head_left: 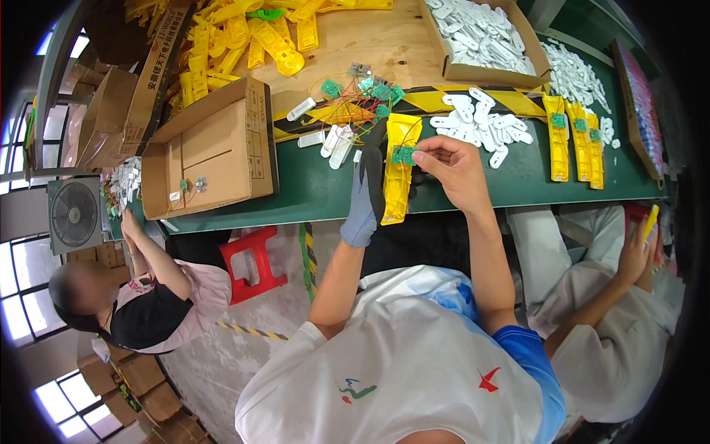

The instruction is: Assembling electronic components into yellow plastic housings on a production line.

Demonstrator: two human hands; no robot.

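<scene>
Upright in front of me is a long yellow plastic housing [397,189], gripped along its left side by my left hand [363,203] in a grey-and-black glove. My bare right hand [457,170] pinches the edge of a small green circuit board [403,155] between thumb and fingers, at the middle of the housing. Whether the board is seated or only held against it, I cannot tell. Beyond the housing lies a tangle of green circuit boards [381,92] with thin red and yellow wires. Several white oval plastic pieces [339,144] lie left of my glove.
Three yellow housings [559,152] with green boards stand on the green table at right, near loose white pieces [484,122]. A carton [543,70] of white parts is behind. An open cardboard box [211,159] sits left, yellow housings [277,48] far back. Co-workers sit both sides.
</scene>
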